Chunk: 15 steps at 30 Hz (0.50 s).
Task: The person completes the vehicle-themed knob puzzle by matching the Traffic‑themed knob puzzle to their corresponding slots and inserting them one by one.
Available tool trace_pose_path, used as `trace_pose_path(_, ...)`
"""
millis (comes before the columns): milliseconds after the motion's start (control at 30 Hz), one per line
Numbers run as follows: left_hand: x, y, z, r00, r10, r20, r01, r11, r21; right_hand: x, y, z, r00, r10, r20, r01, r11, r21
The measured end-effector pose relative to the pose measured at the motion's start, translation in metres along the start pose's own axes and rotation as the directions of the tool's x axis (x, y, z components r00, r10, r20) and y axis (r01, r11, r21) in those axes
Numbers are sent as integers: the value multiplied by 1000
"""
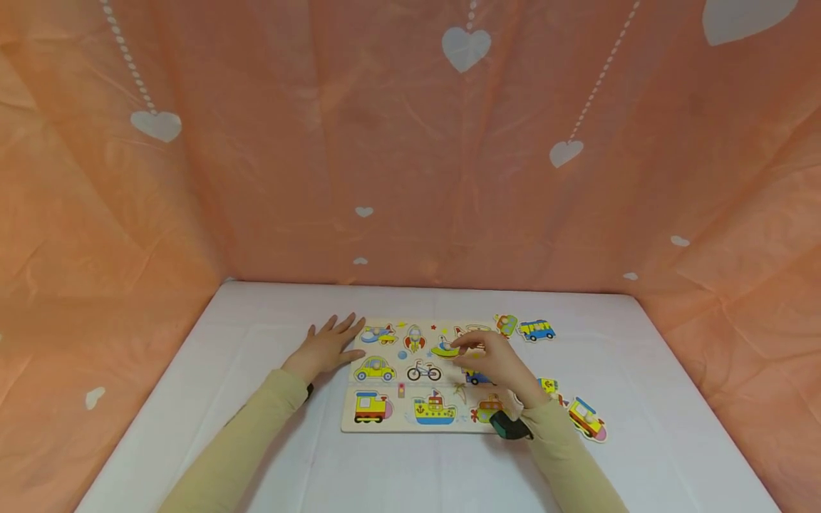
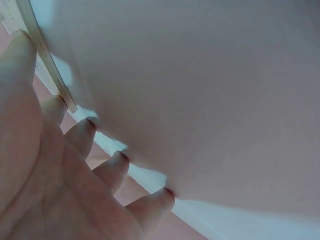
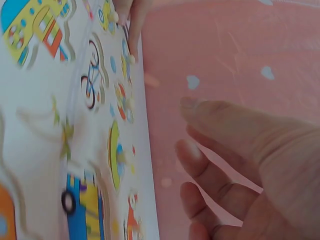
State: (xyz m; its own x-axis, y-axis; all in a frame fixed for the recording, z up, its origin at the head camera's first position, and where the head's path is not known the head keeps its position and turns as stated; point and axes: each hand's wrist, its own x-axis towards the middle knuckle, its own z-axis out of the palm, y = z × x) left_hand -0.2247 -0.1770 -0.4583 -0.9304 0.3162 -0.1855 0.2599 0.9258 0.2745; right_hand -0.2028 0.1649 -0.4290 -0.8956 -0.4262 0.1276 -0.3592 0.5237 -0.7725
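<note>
A wooden puzzle board (image 1: 431,425) with vehicle pictures lies on the white table. My left hand (image 1: 323,351) rests with spread fingers at its upper left corner. In the left wrist view, the thumb (image 2: 22,55) touches the board's edge (image 2: 47,57), while other fingertips reach past it on the table. My right hand (image 1: 497,363) is over the board's right side, its fingertips beside the green-yellow flying saucer piece (image 1: 444,348). The right wrist view shows the loosely bent fingers (image 3: 192,155) apart from the board, with nothing between them. Knobbed car (image 1: 375,369) and rocket (image 1: 414,339) pieces sit in the board.
Right of the board lie a loose bus piece (image 1: 537,330), a green piece (image 1: 506,325) and a train piece (image 1: 586,420). A yellow piece (image 1: 548,385) is partly hidden by the right wrist. Pink cloth (image 1: 398,178) with white hearts encloses the table's back and sides.
</note>
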Motion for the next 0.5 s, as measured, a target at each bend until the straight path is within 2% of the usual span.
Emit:
trace_pose_path(133, -1, -1, 1, 1000, -5, -8, 5, 1000, -6, -11, 10, -10, 999, 36, -41, -36, 999, -9)
trace_pose_path(367, -1, -1, 2, 1000, -11, -14, 11, 1000, -7, -33, 32, -30, 992, 69, -104, -79, 993, -89)
trace_pose_path(500, -1, 1, 0, 1000, -13, -10, 13, 1000, 1, -46, 41, -40, 981, 145, -127, -159, 981, -110)
